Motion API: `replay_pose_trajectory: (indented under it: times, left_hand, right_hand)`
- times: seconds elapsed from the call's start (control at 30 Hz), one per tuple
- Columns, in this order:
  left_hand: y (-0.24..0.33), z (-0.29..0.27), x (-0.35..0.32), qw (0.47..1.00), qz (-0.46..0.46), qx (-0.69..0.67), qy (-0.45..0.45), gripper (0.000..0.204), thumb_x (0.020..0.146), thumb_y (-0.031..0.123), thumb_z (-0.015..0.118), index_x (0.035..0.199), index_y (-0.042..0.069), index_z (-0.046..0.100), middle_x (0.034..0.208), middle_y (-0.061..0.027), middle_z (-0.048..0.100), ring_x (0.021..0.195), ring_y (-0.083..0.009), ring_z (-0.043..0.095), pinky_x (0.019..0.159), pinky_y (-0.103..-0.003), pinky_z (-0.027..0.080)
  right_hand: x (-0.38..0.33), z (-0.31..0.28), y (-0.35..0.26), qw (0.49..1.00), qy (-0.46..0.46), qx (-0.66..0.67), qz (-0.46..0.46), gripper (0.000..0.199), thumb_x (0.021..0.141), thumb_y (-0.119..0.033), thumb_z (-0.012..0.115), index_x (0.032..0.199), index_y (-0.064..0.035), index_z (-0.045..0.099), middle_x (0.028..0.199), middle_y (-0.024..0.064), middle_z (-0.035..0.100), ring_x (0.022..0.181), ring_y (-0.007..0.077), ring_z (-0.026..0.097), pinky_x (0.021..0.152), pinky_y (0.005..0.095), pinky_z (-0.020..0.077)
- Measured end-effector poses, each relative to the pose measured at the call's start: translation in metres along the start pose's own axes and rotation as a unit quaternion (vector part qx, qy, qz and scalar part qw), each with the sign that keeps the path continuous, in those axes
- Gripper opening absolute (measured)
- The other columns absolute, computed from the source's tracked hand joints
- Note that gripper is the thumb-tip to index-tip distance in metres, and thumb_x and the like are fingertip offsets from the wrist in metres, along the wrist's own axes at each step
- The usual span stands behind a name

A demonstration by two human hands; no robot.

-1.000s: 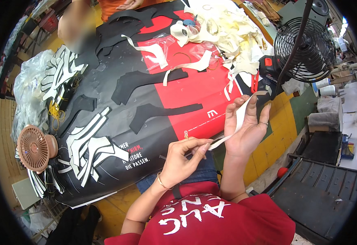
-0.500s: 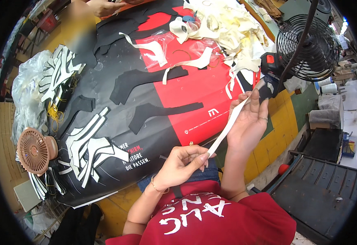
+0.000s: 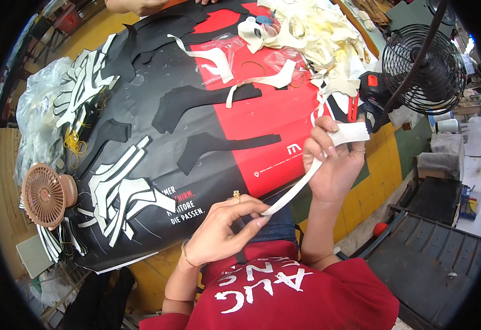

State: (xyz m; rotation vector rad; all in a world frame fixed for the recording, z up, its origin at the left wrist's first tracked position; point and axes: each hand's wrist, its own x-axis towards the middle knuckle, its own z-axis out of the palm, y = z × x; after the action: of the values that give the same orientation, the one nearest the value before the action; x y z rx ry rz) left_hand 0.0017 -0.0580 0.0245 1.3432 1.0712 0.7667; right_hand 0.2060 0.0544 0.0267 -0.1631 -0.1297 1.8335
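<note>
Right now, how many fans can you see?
2. A small brown fan sits at the table's left edge. A big black fan stands at the far right, beyond the right hand holding a white strip. More may be hidden.

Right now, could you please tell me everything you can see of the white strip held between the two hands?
The white strip is a long, narrow, flat band, off-white, looking like thin fabric or backing paper. It runs taut and slanted, from the left hand, whose fingers pinch its lower end, up to the right hand, which grips its wider upper end; that end juts out to the right. It hangs above the edge of the black and red sheet, apart from it.
</note>
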Motion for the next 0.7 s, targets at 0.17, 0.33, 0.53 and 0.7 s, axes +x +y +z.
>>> replay_pose_trajectory:
  times: [0.17,0.33,0.53,0.7]
  left_hand:
    - [0.001,-0.007,0.005,0.994,0.041,0.018,0.098,0.062,0.088,0.025,0.076,0.139,-0.004,0.054,0.133,-0.0235,0.061,0.125,-0.0338,0.059,0.107,-0.041,0.044]
    - [-0.002,0.004,0.017,0.972,-0.035,-0.219,0.082,0.04,0.095,0.012,0.068,0.128,-0.01,0.059,0.118,-0.0192,0.069,0.112,-0.0221,0.067,0.101,-0.033,0.05]
    - [-0.004,0.001,0.014,0.948,-0.066,-0.307,0.056,0.022,0.099,0.008,0.062,0.112,-0.01,0.067,0.1,-0.0132,0.074,0.094,-0.0142,0.07,0.089,-0.027,0.055]
    - [-0.002,0.0,0.007,0.951,-0.014,-0.275,0.14,0.018,0.099,0.004,0.062,0.109,-0.009,0.069,0.095,-0.0116,0.073,0.089,-0.0131,0.068,0.083,-0.026,0.055]
  right_hand:
    - [0.014,0.013,0.033,0.982,0.023,0.08,0.171,0.05,0.102,-0.049,0.049,0.095,-0.0003,0.054,0.09,0.0058,0.049,0.061,0.0116,0.04,0.056,0.0276,0.0346]
    - [0.031,0.023,0.066,0.961,0.042,0.05,0.268,0.042,0.104,-0.044,0.049,0.093,-0.0042,0.054,0.091,0.0086,0.053,0.059,0.0108,0.042,0.054,0.027,0.0383]
    - [0.058,0.022,0.08,0.951,0.058,-0.075,0.294,0.038,0.108,-0.04,0.04,0.105,-0.0056,0.057,0.094,0.0078,0.054,0.06,0.0105,0.04,0.056,0.0279,0.0392]
    - [0.057,0.014,0.08,0.918,0.0,-0.28,0.28,0.033,0.105,-0.031,0.053,0.124,-0.0035,0.055,0.125,0.0146,0.062,0.114,0.0296,0.064,0.094,0.039,0.0523]
